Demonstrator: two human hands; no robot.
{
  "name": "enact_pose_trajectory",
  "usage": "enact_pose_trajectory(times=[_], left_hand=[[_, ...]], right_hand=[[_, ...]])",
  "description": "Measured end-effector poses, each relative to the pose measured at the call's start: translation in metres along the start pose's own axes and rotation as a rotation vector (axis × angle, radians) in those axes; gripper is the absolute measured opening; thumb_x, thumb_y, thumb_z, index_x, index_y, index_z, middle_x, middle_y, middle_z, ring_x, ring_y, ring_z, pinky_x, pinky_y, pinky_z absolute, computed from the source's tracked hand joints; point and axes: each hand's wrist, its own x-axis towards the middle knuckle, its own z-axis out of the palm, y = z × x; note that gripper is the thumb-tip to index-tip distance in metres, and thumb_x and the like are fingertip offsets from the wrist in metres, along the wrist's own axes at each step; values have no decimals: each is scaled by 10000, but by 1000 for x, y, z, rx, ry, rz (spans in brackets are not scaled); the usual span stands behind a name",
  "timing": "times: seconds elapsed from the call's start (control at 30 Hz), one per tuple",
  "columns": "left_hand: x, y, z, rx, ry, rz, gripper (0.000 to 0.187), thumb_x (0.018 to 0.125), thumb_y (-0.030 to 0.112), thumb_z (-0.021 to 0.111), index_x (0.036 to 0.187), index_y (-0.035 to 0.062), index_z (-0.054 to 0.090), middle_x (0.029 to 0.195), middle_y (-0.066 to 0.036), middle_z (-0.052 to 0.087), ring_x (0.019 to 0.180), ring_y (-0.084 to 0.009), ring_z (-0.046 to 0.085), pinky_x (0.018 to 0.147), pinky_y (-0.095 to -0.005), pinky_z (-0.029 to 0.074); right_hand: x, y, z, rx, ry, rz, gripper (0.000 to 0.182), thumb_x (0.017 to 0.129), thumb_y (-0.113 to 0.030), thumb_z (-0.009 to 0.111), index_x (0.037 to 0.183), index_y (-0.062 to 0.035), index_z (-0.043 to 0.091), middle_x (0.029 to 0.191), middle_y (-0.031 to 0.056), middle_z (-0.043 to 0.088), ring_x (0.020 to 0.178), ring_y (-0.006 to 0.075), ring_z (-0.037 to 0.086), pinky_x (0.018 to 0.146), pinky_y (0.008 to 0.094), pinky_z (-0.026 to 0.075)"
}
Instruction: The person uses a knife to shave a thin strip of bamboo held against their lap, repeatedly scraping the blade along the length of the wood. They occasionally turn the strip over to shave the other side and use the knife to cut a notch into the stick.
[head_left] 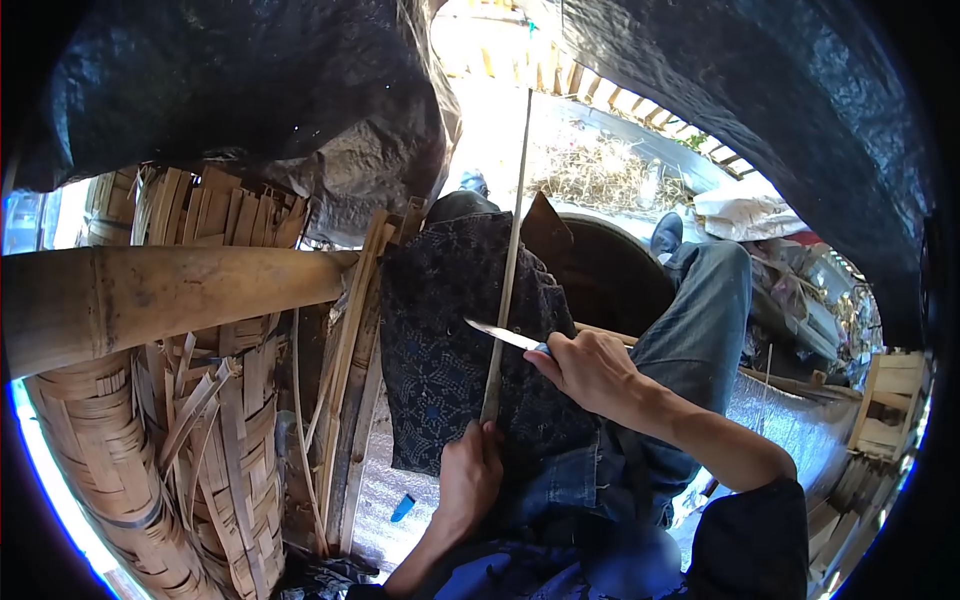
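A knife (505, 334) is held in my right hand (592, 374), its blade pointing left and crossing a long thin bamboo strip (512, 250). My left hand (468, 472) is closed round the strip's lower end, close to my body. From there the strip runs up and away over my lap toward the bright opening. A dark patterned cloth (440, 350) covers my thigh beneath the strip and the blade.
Woven bamboo baskets (100, 440) and a thick bamboo pole (180, 295) stand at my left, beside upright split slats (350, 400). Dark plastic sheeting (240, 90) hangs overhead. Past my right knee lies a white sack (750, 208). A small blue object (403, 508) is on the floor.
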Motion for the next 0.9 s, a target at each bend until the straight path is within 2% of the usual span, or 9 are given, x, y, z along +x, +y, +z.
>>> enact_pose_trajectory(times=[0.1,0.27,0.33,0.4,0.63,0.7,0.83,0.9], left_hand=[[0,-1,1,6,10,-3,251,949,99,440,751,-23,535,580,-215,554,520,-379,573,472,-425,406],[0,-2,0,-50,13,-20,263,956,116,430,768,-25,549,575,-215,550,514,-379,570,476,-424,405],[0,-3,1,-117,44,29,261,943,106,466,717,-18,506,541,-241,529,497,-411,559,423,-460,385],[1,-3,0,-113,52,32,257,943,103,464,721,-18,510,542,-241,530,495,-408,559,421,-457,386],[2,-1,-2,-126,55,4,239,932,81,469,721,-24,512,555,-242,538,494,-404,560,420,-452,390],[3,0,-3,-110,55,5,237,931,79,470,722,-25,513,558,-243,540,495,-404,560,421,-453,390],[-2,-3,1,-68,47,24,240,933,86,465,729,-29,519,568,-240,547,499,-404,561,428,-455,392],[-2,-2,0,-85,31,26,242,935,90,461,732,-28,522,571,-239,550,499,-405,560,431,-460,392]], right_hand=[[0,-1,2,-31,13,16,473,941,-381,503,640,-16,512,461,150,511,408,317,548,428,419,454],[11,1,5,-72,18,3,475,937,-403,501,659,-18,507,455,140,511,424,313,575,420,419,465],[15,1,6,-81,16,0,477,936,-408,500,663,-17,505,456,136,513,429,312,583,418,417,467],[20,0,4,-177,-7,0,527,948,-449,452,641,-29,539,485,119,558,458,259,616,445,365,509],[28,5,5,-222,7,-25,533,946,-457,449,637,-33,544,481,107,561,452,243,617,419,349,505],[30,6,5,-172,41,-63,476,931,-403,512,652,-18,511,447,124,516,413,288,578,396,393,460],[40,7,4,-204,95,-31,464,931,-391,519,658,-16,520,449,126,520,412,284,580,402,389,472],[59,18,5,-270,146,-41,460,962,-372,468,667,-25,531,422,76,491,372,218,546,360,360,453]])
